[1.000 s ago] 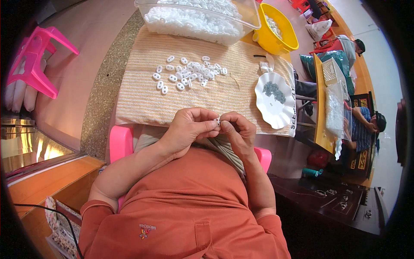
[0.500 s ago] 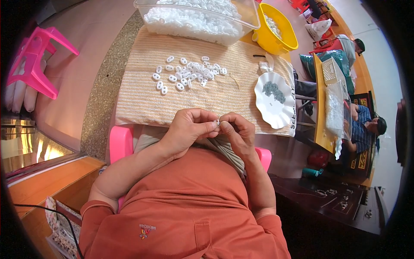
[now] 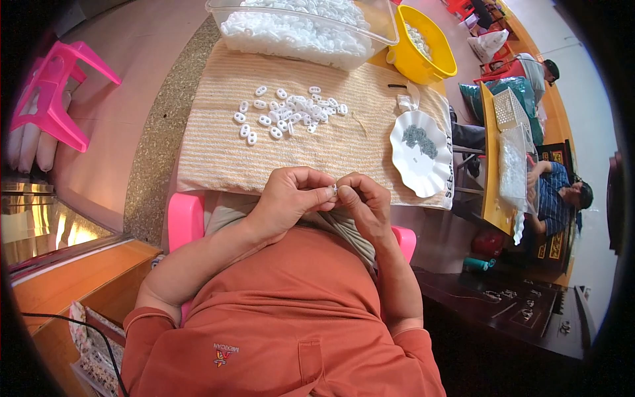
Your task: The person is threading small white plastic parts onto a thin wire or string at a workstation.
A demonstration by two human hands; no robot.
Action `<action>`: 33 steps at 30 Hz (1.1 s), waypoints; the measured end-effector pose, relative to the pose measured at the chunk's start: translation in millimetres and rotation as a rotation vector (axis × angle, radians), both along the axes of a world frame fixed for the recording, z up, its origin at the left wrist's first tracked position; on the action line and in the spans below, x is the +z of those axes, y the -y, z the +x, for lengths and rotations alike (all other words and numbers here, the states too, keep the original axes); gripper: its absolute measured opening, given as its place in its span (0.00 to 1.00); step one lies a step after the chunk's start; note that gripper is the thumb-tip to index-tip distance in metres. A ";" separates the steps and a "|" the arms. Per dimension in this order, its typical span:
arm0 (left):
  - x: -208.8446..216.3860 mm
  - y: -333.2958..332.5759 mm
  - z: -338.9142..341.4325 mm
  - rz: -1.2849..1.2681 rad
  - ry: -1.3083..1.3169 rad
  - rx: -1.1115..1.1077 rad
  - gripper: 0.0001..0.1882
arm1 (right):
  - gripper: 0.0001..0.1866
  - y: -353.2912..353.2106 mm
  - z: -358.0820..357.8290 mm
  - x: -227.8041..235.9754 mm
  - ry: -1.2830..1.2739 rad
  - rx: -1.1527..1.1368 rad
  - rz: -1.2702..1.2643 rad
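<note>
Close in front of my body, over the near edge of the towel-covered table (image 3: 218,152), my two hands meet fingertip to fingertip. Thumb and fingers of my left hand (image 3: 288,197) pinch a tiny white piece (image 3: 335,188), mostly hidden by the fingertips. My right hand (image 3: 367,204) is closed on the same piece from the other side. Beyond them lies a loose pile of white oval plastic pieces (image 3: 301,109), several showing two dark holes. To the right, a white scalloped plate (image 3: 418,180) carries a heap of small grey-green bits (image 3: 420,140).
A clear bin of white pieces (image 3: 297,40) stands at the far edge, beside a yellow basin (image 3: 440,66). A scrap of clear plastic (image 3: 405,102) lies above the plate. Left is a pink stool (image 3: 49,122). Rightward, a person in a striped shirt (image 3: 555,198) sits at another table.
My hands keep almost the same pose and place, still pinching the tiny white piece. At the right, the seated person's arms have shifted slightly.
</note>
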State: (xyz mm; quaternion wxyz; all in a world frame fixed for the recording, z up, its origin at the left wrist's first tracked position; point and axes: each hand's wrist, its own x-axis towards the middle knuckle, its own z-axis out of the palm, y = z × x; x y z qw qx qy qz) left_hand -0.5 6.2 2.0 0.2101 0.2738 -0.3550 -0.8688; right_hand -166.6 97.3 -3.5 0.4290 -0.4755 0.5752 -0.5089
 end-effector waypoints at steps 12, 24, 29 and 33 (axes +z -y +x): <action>1.6 1.3 -0.2 0.028 -0.026 0.021 0.08 | 0.07 -0.1 -0.1 -0.5 0.076 -0.027 0.009; 2.3 2.0 -0.1 0.030 -0.032 0.011 0.08 | 0.07 0.7 2.1 -0.9 0.128 -0.044 0.001; 1.8 2.2 0.1 0.031 -0.034 0.010 0.08 | 0.07 1.1 3.0 -0.3 0.126 -0.026 -0.004; 1.5 2.4 -0.3 0.019 -0.037 0.004 0.08 | 0.07 0.6 1.4 -3.0 0.124 -0.021 -0.008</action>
